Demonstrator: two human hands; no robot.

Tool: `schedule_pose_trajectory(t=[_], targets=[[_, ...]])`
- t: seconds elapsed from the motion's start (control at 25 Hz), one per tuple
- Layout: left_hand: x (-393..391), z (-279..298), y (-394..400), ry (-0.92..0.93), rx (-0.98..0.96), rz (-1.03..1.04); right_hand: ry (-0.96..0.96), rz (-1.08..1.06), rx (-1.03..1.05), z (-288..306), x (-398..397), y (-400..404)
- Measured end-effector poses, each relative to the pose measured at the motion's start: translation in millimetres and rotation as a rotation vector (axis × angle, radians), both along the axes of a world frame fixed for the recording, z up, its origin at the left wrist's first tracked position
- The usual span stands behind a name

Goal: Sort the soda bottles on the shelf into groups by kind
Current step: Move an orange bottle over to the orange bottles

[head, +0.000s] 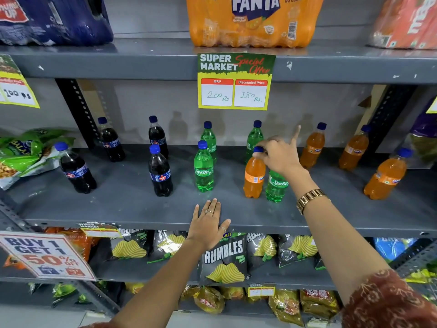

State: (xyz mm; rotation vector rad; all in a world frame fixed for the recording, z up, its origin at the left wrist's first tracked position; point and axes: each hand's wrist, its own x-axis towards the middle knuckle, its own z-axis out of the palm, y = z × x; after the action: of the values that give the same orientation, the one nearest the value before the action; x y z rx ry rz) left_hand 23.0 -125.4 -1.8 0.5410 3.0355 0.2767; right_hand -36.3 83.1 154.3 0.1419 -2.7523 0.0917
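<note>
On the grey shelf (118, 204) stand several dark cola bottles at the left, such as one at the front (160, 171). Green Sprite bottles stand in the middle, one at the front (203, 168) and one at the back (254, 139). An orange Fanta bottle (254, 178) stands among them, right beside another Sprite bottle (276, 185). My right hand (280, 157) grips the Fanta bottle's blue cap, one finger sticking up. Three more Fanta bottles stand at the right, the nearest (386, 176) leaning. My left hand (209, 222) lies flat and open on the shelf's front edge.
A Fanta multipack (253, 22) sits on the shelf above, with a price sign (235, 81) hanging from its edge. Green snack bags (23, 152) lie at the shelf's left end. Chip bags (224, 256) fill the shelf below. A slotted upright (78, 110) stands behind the colas.
</note>
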Motion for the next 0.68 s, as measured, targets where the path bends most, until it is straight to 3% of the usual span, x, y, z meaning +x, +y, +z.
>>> schedule_pose_trajectory(t=[0.36, 0.68], targets=[[-8, 0, 15, 0.02, 0.038, -0.033, 0.055, 0.137, 0.083, -6, 42, 17], [-12, 0, 62, 0.035, 0.064, -0.151, 0.016, -0.026, 0.033, -6, 73, 73]])
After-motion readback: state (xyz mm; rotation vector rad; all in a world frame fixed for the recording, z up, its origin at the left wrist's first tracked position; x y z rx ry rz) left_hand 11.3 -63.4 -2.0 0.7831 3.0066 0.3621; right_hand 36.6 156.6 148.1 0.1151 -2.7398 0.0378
